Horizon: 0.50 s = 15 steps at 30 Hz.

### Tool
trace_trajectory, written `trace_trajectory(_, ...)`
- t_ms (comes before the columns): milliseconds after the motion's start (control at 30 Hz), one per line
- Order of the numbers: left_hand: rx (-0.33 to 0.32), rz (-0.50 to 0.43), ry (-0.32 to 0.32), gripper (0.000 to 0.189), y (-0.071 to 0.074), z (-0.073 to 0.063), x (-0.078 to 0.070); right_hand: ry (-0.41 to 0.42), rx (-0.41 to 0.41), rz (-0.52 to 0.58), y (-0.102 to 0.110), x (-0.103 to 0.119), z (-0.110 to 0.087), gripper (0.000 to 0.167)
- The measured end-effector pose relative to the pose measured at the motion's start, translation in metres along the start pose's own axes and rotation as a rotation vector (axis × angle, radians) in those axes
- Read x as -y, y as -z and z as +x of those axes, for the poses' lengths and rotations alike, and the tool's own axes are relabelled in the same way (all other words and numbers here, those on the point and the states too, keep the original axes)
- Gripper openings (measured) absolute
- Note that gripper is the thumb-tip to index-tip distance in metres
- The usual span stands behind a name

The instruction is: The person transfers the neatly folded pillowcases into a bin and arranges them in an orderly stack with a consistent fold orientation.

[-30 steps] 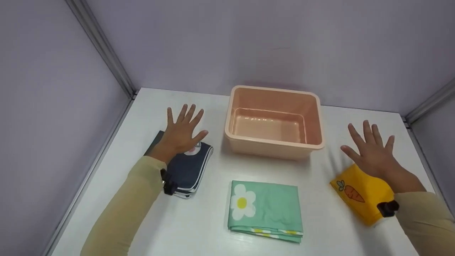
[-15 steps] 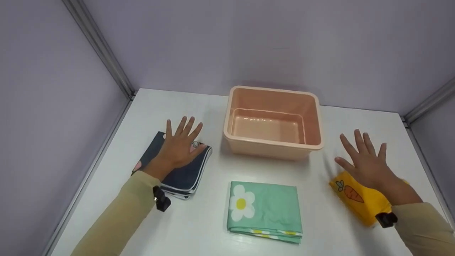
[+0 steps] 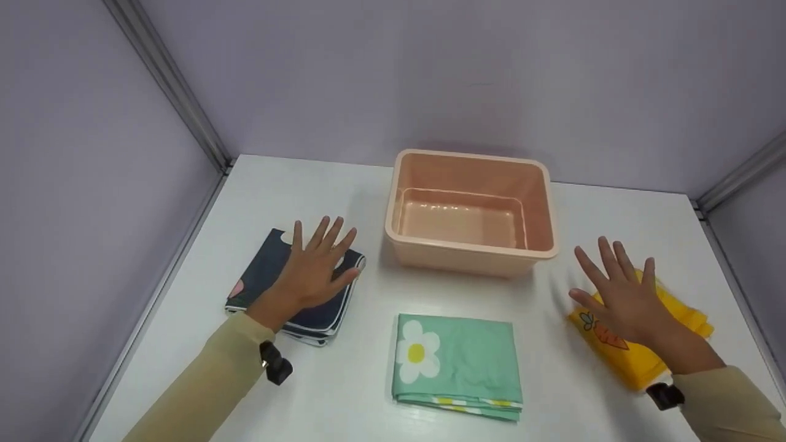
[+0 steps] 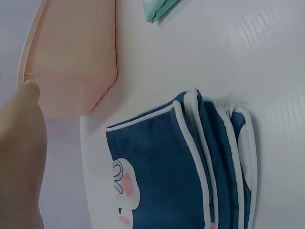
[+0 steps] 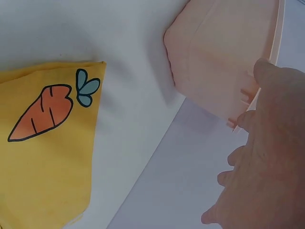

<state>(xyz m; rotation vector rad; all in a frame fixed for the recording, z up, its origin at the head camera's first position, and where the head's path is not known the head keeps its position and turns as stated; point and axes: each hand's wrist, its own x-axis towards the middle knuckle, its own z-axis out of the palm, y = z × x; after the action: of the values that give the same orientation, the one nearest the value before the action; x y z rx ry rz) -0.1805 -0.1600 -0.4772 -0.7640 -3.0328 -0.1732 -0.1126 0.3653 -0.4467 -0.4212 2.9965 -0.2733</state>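
Observation:
My left hand [image 3: 310, 273], fingers spread straight, hovers over a folded navy cloth [image 4: 162, 171] with white piping and a pink-cheeked cartoon print. The hand covers much of that cloth in the head view. On the other side, my right hand [image 3: 626, 304] is likewise spread over a folded yellow cloth [image 5: 47, 176] bearing a carrot print [image 5: 45, 112]. Neither hand holds anything; in both wrist views the hand stays above its cloth. Between them lies a folded green cloth [image 3: 466, 356] with a white daisy at its left side.
A pink plastic bin [image 3: 473, 250] stands at the back of the white table [image 3: 344, 393], its inside bare. Grey-lilac panels [image 3: 479, 80] wall the table at the back and both sides. Each wrist wears a dark strap with a small black device [image 3: 275, 363].
Both hands have drawn back toward the near side, fingers still spread. The right hand has also shifted a little left. The cloths and the bin have stayed in place.

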Motion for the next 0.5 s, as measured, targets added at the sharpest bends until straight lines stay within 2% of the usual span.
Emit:
trace_trajectory(133,-0.001,-0.019,-0.008,0.078,-0.004,-0.006,-0.007,0.016,-0.02,-0.008,-0.004,0.003,-0.006,0.079)
trace_trajectory(500,-0.011,-0.097,-0.043,0.077,-0.019,-0.026,-0.022,0.009,0.02,0.036,-0.021,0.018,-0.021,0.078)
